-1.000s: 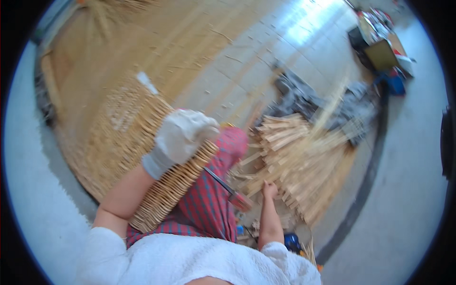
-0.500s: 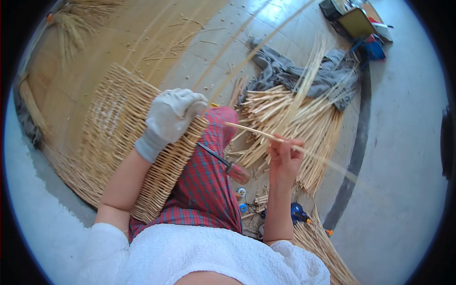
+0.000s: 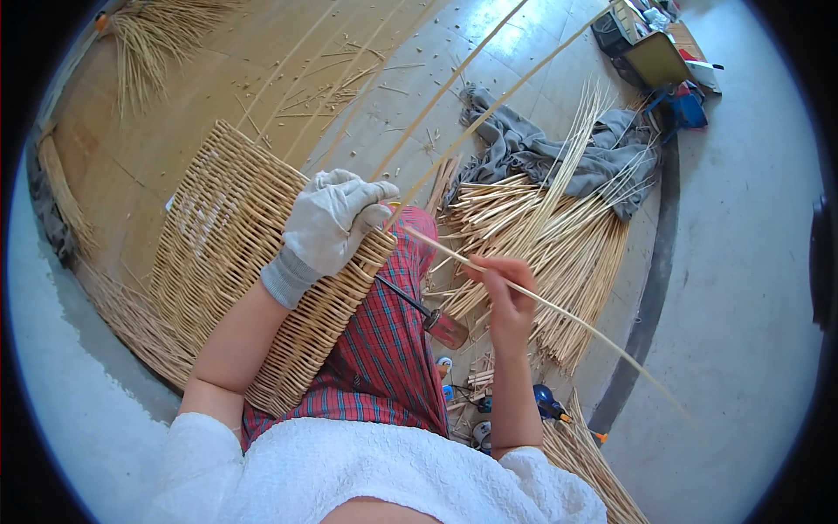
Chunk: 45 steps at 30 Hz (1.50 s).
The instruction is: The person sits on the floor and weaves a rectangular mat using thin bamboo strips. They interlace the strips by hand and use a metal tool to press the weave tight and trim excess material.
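Note:
A woven wicker panel (image 3: pixel 229 253) slants across my lap, with long upright rods (image 3: pixel 515 94) rising from its far edge. My left hand (image 3: pixel 333 220), in a pale work glove, is closed over the panel's upper right corner; its fingertips are partly hidden. My bare right hand (image 3: pixel 508 301) pinches a thin wicker rod (image 3: pixel 576 317). The rod's left tip is close to the corner by my gloved thumb; I cannot tell whether it touches. A tool with a dark metal shaft and a worn reddish handle (image 3: pixel 447 329) sticks out from beneath the panel's right edge.
Bundled rods (image 3: pixel 559 253) lie on the right over a grey cloth (image 3: pixel 524 144). Another bundle (image 3: pixel 589 454) is at the lower right, near a blue tool (image 3: pixel 547 402). Open boxes (image 3: pixel 655 59) stand at the far right. Offcuts (image 3: pixel 336 92) litter the floor ahead.
My right hand has moved left, bringing the rod's tip nearer the panel's corner. My gloved hand and the panel's corner have shifted slightly right, and the reddish-handled tool with them.

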{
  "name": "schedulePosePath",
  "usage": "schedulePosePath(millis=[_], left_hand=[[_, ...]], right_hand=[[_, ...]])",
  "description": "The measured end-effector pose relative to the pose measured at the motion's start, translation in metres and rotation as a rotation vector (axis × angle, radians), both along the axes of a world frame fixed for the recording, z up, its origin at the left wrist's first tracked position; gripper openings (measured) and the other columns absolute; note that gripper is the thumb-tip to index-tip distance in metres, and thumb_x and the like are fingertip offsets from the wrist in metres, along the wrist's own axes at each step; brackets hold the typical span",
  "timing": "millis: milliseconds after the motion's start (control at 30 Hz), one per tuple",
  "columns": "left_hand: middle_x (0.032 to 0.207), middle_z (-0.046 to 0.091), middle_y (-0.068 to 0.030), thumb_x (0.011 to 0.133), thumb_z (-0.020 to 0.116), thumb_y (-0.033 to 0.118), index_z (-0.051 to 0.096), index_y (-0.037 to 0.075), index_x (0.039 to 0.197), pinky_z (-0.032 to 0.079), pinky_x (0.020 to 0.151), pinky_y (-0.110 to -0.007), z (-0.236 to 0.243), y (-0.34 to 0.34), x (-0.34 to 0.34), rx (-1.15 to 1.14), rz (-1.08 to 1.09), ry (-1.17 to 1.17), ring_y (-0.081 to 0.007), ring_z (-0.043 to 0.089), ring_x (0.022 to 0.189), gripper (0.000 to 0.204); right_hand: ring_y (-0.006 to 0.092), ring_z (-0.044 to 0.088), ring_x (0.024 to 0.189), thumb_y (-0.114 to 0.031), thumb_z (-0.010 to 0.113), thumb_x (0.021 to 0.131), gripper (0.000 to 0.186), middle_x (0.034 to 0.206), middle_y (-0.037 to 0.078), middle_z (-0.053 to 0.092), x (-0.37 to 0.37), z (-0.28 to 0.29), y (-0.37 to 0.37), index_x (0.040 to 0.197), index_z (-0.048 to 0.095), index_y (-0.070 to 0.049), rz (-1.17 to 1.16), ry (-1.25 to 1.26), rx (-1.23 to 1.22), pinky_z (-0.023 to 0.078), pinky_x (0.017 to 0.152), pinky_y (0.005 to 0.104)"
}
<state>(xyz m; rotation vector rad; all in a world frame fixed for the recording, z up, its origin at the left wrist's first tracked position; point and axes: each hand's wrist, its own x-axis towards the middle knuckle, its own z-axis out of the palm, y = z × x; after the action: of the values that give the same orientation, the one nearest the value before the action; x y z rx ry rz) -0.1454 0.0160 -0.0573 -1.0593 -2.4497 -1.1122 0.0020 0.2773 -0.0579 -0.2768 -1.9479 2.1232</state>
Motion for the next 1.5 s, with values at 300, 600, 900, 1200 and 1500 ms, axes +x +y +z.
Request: schedulePosePath(millis=[300,600,900,1200,1500], left_hand=[[0.101,0.076,-0.0083,0.100,0.068,0.027,0.073,0.012,0.124,0.051,0.092,-0.043,-0.005,-0.001,-0.002,-0.018,-0.022,-0.114,-0.0311,0.070,0.097,0.029],[0.098,0.074,-0.0088,0.096,0.071,0.023,0.072,0.012,0.125,0.052,0.087,-0.043,-0.010,-0.001,-0.003,0.001,-0.037,-0.078,-0.0312,0.070,0.093,0.031],[0.093,0.076,-0.0091,0.092,0.075,0.022,0.075,0.012,0.116,0.053,0.083,-0.044,-0.008,-0.003,-0.002,0.069,-0.021,-0.078,-0.0315,0.071,0.088,0.026],[0.098,0.077,-0.0081,0.093,0.074,0.024,0.074,0.012,0.114,0.055,0.086,-0.042,-0.004,0.000,-0.003,0.084,-0.043,-0.117,-0.0279,0.072,0.092,0.024],[0.094,0.072,-0.0051,0.096,0.070,0.031,0.072,0.013,0.104,0.054,0.083,-0.043,-0.002,-0.003,-0.001,-0.068,-0.089,-0.057,-0.0304,0.069,0.090,0.019]], right_hand=[[0.0266,0.074,0.108,0.006,0.065,0.090,0.022,0.112,0.017,0.077,0.056,0.014,0.013,0.110,0.072,0.003,0.115,-0.177,-0.131,0.056,0.098,0.0373],[0.0210,0.073,0.110,0.009,0.064,0.097,0.023,0.117,0.017,0.077,0.042,0.017,-0.016,0.116,0.076,0.005,0.208,-0.145,0.134,0.055,0.097,0.0281],[0.0229,0.074,0.107,0.008,0.063,0.097,0.022,0.118,0.020,0.077,0.065,0.039,-0.002,0.115,0.076,0.008,0.153,-0.136,0.075,0.056,0.091,0.0279],[0.0262,0.074,0.108,0.004,0.061,0.097,0.022,0.114,0.021,0.077,0.066,0.039,-0.010,0.113,0.076,0.009,0.098,-0.194,0.163,0.054,0.103,0.0353],[0.0131,0.072,0.084,-0.035,0.042,0.114,0.051,0.117,0.014,0.076,0.019,0.048,-0.043,0.139,0.065,0.004,0.451,-0.551,0.250,0.055,0.070,0.0239]])
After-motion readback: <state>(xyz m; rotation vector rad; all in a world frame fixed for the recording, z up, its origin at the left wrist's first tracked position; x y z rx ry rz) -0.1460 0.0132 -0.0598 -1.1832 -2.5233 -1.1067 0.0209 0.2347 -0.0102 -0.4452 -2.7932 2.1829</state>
